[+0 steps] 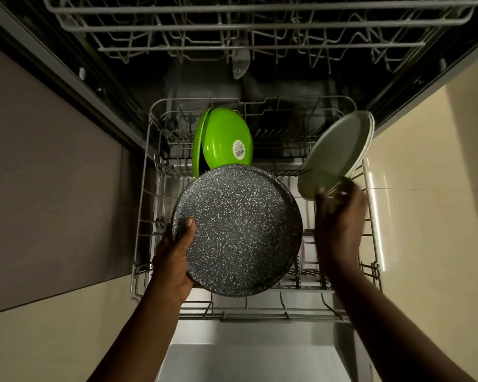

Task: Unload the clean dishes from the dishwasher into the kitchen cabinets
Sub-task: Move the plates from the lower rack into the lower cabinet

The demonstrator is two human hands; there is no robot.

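Note:
My left hand (177,257) grips the left rim of a large dark speckled plate (240,232), thumb on its face, held above the pulled-out lower rack (146,205). My right hand (340,219) holds pale grey-green plates (340,153) by their lower edge, tilted up over the rack's right side; they look like two stacked. Two bright green plates (224,139) stand upright in the back of the rack, the front one bearing a barcode sticker.
The upper rack (260,26) juts out overhead with no dishes visible in it. The open dishwasher door (246,354) lies below the rack. Cabinet fronts (47,188) flank the left, and cream tiled floor (425,244) lies on the right.

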